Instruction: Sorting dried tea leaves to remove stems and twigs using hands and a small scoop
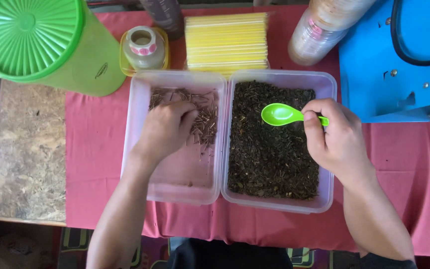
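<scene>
Head view, one bench under red cloth [95, 149]. Left hand [167, 127]: fingers curled into dry stick-like bits [202, 112], upper half of left clear tub [175, 187]. Right hand [337, 137]: pinching green spoon [282, 114], bowl empty, pointing 9 o'clock over right clear tub [327, 84] of dark loose leaf [269, 159]. Green canister [41, 42] at 10 o'clock. Risk, judged: tubs touch, so a loaded spoon tipping could scatter leaf onto cloth.

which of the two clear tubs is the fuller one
The right tub, under the green spoon: dark loose bits cover its whole floor. The left tub has only thin sticks at its far end, where the left hand rests.
</scene>
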